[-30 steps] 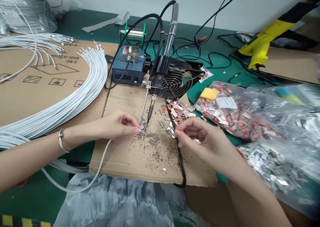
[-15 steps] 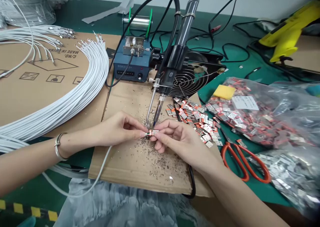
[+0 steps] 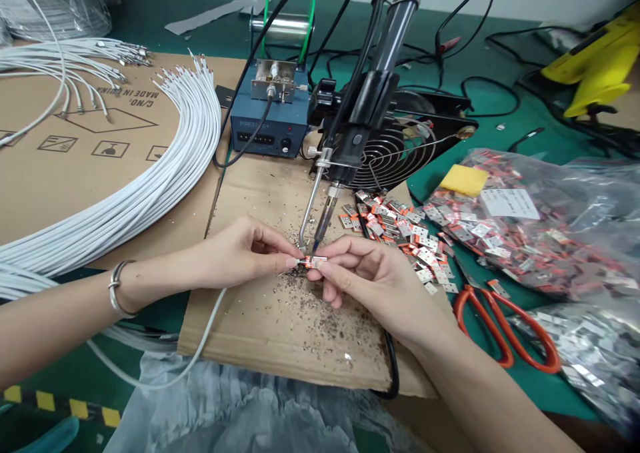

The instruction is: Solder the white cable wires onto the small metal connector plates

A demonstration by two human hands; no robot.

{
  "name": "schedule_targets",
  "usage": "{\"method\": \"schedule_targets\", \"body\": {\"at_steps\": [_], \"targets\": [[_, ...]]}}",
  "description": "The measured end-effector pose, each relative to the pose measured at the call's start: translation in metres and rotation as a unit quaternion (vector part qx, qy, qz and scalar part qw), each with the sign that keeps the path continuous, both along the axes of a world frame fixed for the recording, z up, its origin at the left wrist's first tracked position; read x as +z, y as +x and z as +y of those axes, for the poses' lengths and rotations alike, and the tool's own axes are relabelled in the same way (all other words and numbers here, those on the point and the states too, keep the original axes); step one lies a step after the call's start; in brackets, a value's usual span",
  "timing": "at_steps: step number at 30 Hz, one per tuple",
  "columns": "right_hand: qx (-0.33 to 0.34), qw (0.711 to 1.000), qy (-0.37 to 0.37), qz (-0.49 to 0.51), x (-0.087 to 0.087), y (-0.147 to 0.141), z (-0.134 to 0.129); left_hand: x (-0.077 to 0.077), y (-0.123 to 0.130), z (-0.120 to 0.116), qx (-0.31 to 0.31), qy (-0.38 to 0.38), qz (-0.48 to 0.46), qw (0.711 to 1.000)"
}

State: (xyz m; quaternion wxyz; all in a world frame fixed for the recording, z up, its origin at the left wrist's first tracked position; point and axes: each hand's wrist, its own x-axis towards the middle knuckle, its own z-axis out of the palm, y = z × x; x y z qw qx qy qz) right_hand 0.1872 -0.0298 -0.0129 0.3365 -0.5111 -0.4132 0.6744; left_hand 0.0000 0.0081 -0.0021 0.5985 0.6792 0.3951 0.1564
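Under the tip of a mounted soldering iron (image 3: 327,216), my right hand (image 3: 360,270) pinches a small metal and orange connector (image 3: 315,261) between thumb and forefinger. My left hand (image 3: 250,256) is closed on the end of a white cable (image 3: 207,333), which meets the connector's left side. The cable loops down below my left wrist. A thin metal feed tube (image 3: 313,203) ends just above the joint, beside the iron tip. Solder crumbs lie on the cardboard (image 3: 240,326) beneath my hands.
Loose connectors (image 3: 425,250) lie right of the iron, near orange-handled scissors (image 3: 505,333) and bags of parts (image 3: 565,226). Behind stand a blue soldering unit (image 3: 270,123), a solder spool (image 3: 285,30) and a fan (image 3: 395,153). White cables (image 3: 165,180) curve across the left.
The view has shifted slightly, so the iron and bench items appear further right. Both hands remain at the iron tip with the cable end and connector.
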Motion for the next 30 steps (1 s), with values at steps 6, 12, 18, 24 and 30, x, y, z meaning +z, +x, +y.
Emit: {"method": "schedule_targets", "body": {"at_steps": [6, 12, 18, 24, 30], "targets": [[-0.002, 1.0, 0.016, 0.012, -0.002, 0.001, -0.001, 0.002, 0.001, 0.0, 0.016, -0.02, -0.008, 1.0], [-0.013, 1.0, 0.024, 0.004, -0.002, 0.002, 0.0, 0.004, 0.002, -0.001, 0.034, -0.029, -0.008, 0.999], [-0.001, 0.999, 0.049, 0.011, -0.001, 0.002, 0.0, 0.003, 0.001, -0.002, 0.023, -0.022, -0.019, 0.999], [0.0, 0.999, 0.053, -0.008, -0.001, 0.002, 0.0, 0.005, 0.001, -0.002, 0.027, -0.018, 0.003, 0.999], [0.0, 0.998, 0.057, -0.017, -0.002, 0.003, -0.002, 0.011, 0.002, -0.002, 0.038, -0.032, 0.013, 0.999]]}}
